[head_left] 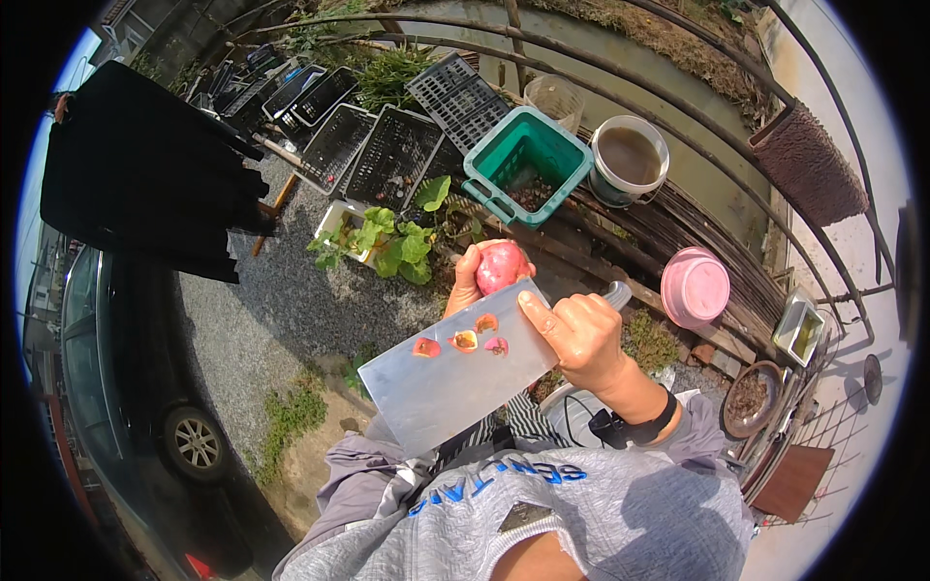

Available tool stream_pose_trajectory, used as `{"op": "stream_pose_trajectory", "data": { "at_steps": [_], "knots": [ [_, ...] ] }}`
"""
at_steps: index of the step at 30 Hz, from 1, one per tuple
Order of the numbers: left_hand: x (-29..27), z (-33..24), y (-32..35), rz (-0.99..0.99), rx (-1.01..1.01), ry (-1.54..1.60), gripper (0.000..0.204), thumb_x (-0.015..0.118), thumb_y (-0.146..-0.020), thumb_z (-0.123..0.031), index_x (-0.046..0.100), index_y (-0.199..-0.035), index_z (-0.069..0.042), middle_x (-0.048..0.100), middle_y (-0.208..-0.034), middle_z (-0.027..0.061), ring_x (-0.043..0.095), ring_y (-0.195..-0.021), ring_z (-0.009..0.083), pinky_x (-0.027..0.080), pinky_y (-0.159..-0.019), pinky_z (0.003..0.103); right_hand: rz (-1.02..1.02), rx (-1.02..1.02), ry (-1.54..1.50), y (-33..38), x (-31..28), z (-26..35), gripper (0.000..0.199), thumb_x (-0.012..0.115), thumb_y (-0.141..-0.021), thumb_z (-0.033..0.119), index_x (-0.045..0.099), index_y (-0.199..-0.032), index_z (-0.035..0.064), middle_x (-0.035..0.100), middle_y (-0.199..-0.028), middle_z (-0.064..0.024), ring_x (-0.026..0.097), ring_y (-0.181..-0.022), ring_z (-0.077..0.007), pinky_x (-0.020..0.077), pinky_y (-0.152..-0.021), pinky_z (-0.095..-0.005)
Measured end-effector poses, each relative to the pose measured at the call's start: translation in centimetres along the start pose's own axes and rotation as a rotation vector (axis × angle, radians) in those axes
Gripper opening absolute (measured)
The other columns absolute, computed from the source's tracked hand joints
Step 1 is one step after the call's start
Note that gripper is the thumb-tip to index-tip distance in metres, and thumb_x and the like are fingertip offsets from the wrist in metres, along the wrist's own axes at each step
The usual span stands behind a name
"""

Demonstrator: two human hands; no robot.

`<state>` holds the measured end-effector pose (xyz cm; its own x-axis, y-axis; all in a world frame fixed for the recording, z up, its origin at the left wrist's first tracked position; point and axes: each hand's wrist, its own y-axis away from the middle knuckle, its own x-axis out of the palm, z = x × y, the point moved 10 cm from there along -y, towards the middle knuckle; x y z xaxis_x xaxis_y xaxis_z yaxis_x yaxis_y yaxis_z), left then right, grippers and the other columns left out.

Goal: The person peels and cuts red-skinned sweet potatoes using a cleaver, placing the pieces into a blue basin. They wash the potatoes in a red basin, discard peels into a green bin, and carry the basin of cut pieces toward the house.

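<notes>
Head view: left hand (469, 276) clamps a pink root (502, 266) just beyond the cleaver (455, 373), whose broad blade slants down-left from the right hand (579, 337) closed on its handle.

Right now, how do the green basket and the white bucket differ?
The green basket is rectangular with slotted walls; the white bucket is round and solid-walled. The basket holds dark, dry-looking bits at the bottom; the bucket is nearly full of murky brown liquid. Both stand open-topped, side by side, beyond the left hand and right hand.
</notes>
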<state>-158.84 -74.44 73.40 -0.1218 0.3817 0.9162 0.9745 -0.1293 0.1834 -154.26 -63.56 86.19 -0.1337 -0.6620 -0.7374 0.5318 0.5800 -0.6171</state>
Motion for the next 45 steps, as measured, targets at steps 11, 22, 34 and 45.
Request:
{"op": "stream_pose_trajectory", "data": {
  "at_steps": [11,22,34,45],
  "knots": [
    [-1.5,-1.1,1.0,-0.057,-0.018,0.079,0.045,0.054,-0.092,-0.052,0.057,-0.11,-0.012,0.064,-0.104,0.0069,0.065,-0.097,0.0242,0.056,-0.077,0.039,-0.094,0.387,0.134,1.8,-0.3,-8.8,0.028,0.065,-0.079,0.005,0.069,-0.107,0.0049,0.061,-0.068,-0.012,0.061,-0.06,-0.0298,0.0451,-0.051,-0.0387],
    [-0.3,-2.8,1.1,-0.245,0.341,-0.498,0.055,0.043,-0.095,-0.059,0.054,-0.111,-0.008,0.065,-0.086,0.0128,0.064,-0.069,0.0183,0.056,-0.06,0.034,0.01,0.044,0.009,0.2,-0.8,0.2,0.045,0.063,-0.07,0.008,0.067,-0.115,0.008,0.043,-0.06,-0.0018,0.049,-0.053,-0.0205,0.0366,-0.05,-0.0343],
    [-2.9,-6.1,3.0,-0.476,0.299,-0.327,0.049,0.034,-0.098,-0.055,0.057,-0.095,-0.012,0.063,-0.087,0.0065,0.064,-0.073,0.0208,0.047,-0.051,0.03,0.045,0.484,0.533,5.2,-0.1,-12.3,0.027,0.066,-0.078,0.011,0.068,-0.105,0.0073,0.055,-0.066,-0.0068,0.06,-0.062,-0.025,0.0467,-0.057,-0.0371],
    [6.9,5.8,-4.3,0.258,-0.1,-0.256,0.042,0.034,-0.102,-0.041,0.054,-0.097,-0.004,0.061,-0.094,0.0099,0.067,-0.09,0.0277,0.053,-0.086,0.041,0.064,0.37,0.644,3.2,-1.0,-8.6,0.037,0.061,-0.075,0.014,0.065,-0.108,-0.001,0.052,-0.069,-0.0043,0.053,-0.068,-0.0211,0.0404,-0.061,-0.035]
  ]
}}
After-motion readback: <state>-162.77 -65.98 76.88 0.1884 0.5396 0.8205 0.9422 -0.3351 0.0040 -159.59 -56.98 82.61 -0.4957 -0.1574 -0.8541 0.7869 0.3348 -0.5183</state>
